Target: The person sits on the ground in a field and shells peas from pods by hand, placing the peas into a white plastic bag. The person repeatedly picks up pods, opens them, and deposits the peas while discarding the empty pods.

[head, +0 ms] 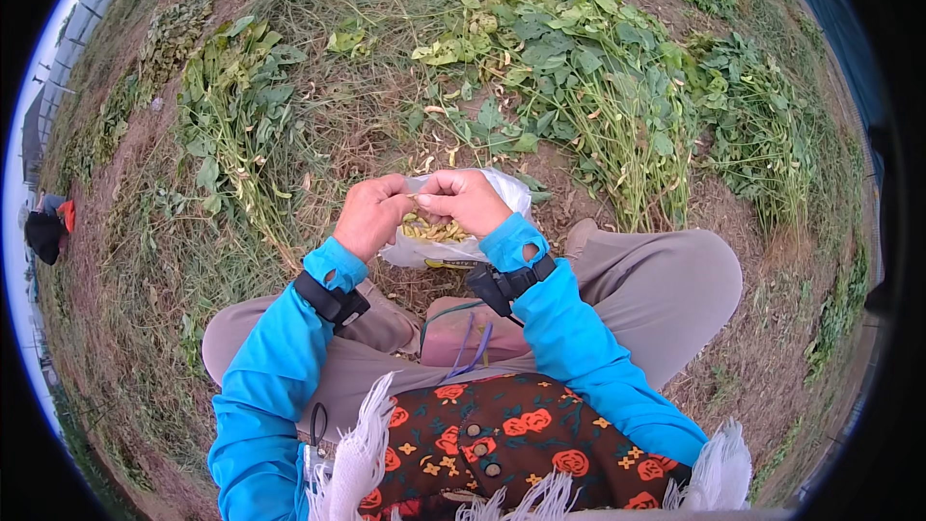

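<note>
Above a white plastic bag (512,192), my left hand (370,217) and my right hand (464,201) meet fingertip to fingertip. Both pinch a small, pale bean pod (413,197), mostly covered by the fingers. Yellow-green bean pods (436,229) lie inside the open bag, just under my hands. The bag rests on the ground in front of my crossed legs and bears printing on its near side. Loose dry pods (435,109) are scattered on the soil beyond it.
Pulled leafy bean plants (640,123) lie in a large heap ahead to the right, with another bundle (235,116) to the left. A pinkish pad (472,336) sits between my legs. Another person (49,226) is at the far left edge. Dry grass covers much ground.
</note>
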Tool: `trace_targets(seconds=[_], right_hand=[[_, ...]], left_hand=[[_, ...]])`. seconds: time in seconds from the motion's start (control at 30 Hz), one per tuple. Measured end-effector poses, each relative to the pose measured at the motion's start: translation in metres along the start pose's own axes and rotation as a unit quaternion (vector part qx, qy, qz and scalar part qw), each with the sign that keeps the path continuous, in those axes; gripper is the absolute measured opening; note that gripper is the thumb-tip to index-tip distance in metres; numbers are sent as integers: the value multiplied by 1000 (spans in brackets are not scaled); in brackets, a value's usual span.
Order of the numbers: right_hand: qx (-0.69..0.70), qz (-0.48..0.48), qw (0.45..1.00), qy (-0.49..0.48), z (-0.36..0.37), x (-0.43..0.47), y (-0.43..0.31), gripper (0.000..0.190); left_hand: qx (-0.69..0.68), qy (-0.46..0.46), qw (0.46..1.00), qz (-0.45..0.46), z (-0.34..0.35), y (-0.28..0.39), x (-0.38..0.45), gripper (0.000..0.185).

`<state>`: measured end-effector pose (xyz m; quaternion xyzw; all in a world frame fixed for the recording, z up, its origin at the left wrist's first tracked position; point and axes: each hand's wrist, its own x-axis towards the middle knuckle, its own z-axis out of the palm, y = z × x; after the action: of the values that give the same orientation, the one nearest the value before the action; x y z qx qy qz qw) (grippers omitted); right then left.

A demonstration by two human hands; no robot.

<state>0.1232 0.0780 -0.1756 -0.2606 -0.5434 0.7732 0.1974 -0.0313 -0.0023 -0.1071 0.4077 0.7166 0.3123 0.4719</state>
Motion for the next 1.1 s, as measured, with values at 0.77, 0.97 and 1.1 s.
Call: trace_targets(seconds=[0.77,0.97,1.1], right_hand=[[51,77,995,-34,1,-1,3,21],[114,136,983,-38,7,0,6,25],[91,121,986,-64,4,2,16,23]], left_hand=[[-35,-44,996,-74,-5,-11,7,12],[5,-38,997,-70,-2,-11,6,13],[-13,-63,995,-79,-2,-10,5,14]])
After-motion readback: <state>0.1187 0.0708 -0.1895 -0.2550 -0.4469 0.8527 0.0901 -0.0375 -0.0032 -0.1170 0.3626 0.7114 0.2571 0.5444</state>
